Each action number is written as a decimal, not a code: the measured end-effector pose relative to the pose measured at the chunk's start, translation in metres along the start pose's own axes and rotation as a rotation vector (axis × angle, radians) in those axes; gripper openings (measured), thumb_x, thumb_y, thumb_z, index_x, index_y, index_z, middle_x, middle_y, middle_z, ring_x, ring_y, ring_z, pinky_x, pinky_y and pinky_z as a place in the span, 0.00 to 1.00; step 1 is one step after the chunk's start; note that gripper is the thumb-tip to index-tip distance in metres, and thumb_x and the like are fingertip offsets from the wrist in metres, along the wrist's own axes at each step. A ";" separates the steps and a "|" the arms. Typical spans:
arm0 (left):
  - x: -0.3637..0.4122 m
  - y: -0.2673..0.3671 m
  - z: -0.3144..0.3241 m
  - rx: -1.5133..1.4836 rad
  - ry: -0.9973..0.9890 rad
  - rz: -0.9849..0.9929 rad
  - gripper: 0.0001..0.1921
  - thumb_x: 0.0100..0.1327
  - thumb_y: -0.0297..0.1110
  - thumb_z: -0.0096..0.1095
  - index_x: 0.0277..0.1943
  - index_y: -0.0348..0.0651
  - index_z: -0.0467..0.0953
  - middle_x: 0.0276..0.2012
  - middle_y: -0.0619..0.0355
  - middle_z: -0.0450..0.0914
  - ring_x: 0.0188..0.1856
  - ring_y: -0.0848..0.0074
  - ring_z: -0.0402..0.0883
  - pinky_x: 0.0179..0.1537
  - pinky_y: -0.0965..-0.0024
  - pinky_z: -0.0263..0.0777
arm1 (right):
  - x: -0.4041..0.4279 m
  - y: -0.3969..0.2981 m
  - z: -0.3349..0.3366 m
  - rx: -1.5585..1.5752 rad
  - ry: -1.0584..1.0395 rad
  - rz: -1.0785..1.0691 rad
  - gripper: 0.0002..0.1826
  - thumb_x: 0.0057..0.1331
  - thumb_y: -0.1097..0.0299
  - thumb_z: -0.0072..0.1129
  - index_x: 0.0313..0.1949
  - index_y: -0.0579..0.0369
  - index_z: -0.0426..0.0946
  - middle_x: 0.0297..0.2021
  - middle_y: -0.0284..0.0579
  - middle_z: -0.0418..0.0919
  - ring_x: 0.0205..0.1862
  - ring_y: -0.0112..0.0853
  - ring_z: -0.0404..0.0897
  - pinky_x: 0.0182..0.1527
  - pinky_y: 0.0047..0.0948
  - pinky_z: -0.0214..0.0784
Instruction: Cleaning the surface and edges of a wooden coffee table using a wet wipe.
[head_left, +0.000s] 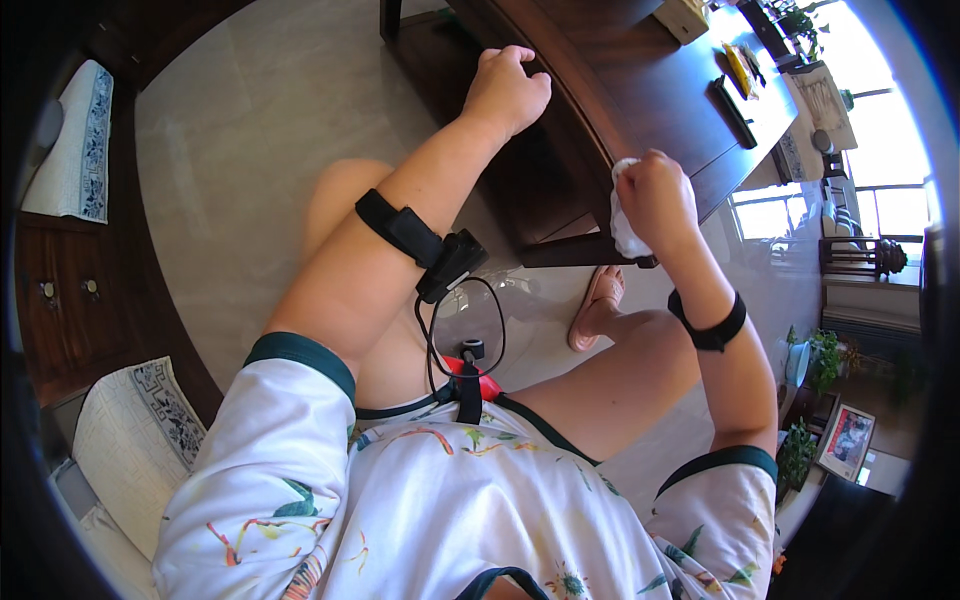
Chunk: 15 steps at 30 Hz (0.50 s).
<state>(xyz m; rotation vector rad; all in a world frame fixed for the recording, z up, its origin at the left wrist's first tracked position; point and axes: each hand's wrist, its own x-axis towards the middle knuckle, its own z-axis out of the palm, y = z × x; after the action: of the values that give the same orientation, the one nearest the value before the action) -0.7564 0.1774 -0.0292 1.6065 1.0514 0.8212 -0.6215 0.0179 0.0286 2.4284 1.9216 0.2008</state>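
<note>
My left hand (510, 91) is raised beside the long edge of a dark wooden table (600, 97). Its fingers curl loosely, thumb and forefinger stand apart, and nothing shows between them; the palm side is hidden. At the table's near corner, my right hand (660, 196) is closed on a white cloth (628, 225), which hangs down over the edge. A black strap with a small black device (457, 262) and a looped cable sits on my left forearm. Another black strap (709, 322) is around my right forearm.
On the tabletop lie a black elongated object (731, 112), a yellow packet (741, 71) and a tissue box (682, 19). A dark wooden seat with pale covers (139, 442) curves along the left. Potted plants (825, 360) and a framed picture (847, 442) stand at the right.
</note>
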 end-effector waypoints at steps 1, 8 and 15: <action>0.000 0.000 -0.002 -0.026 -0.001 -0.021 0.21 0.62 0.34 0.62 0.58 0.40 0.74 0.58 0.50 0.70 0.56 0.67 0.75 0.57 0.65 0.72 | 0.011 -0.012 -0.004 -0.003 0.001 0.002 0.10 0.58 0.68 0.57 0.24 0.61 0.81 0.33 0.54 0.79 0.35 0.50 0.82 0.39 0.42 0.77; 0.010 -0.007 -0.016 -0.067 0.060 -0.035 0.21 0.61 0.34 0.63 0.56 0.39 0.74 0.57 0.49 0.70 0.54 0.67 0.75 0.57 0.65 0.72 | 0.081 -0.047 -0.008 -0.113 -0.169 0.040 0.06 0.57 0.71 0.59 0.30 0.58 0.83 0.36 0.51 0.83 0.41 0.47 0.84 0.44 0.38 0.78; 0.014 -0.007 -0.036 -0.138 0.119 -0.037 0.22 0.61 0.37 0.62 0.57 0.39 0.72 0.60 0.42 0.69 0.58 0.53 0.75 0.59 0.59 0.71 | 0.140 -0.065 0.008 -0.110 -0.077 0.024 0.05 0.57 0.71 0.61 0.30 0.59 0.82 0.36 0.54 0.84 0.40 0.48 0.85 0.44 0.39 0.78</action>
<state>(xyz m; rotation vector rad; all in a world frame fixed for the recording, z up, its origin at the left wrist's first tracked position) -0.7847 0.2046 -0.0260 1.4321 1.0806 0.9529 -0.6513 0.1696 0.0248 2.3542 1.8013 0.2053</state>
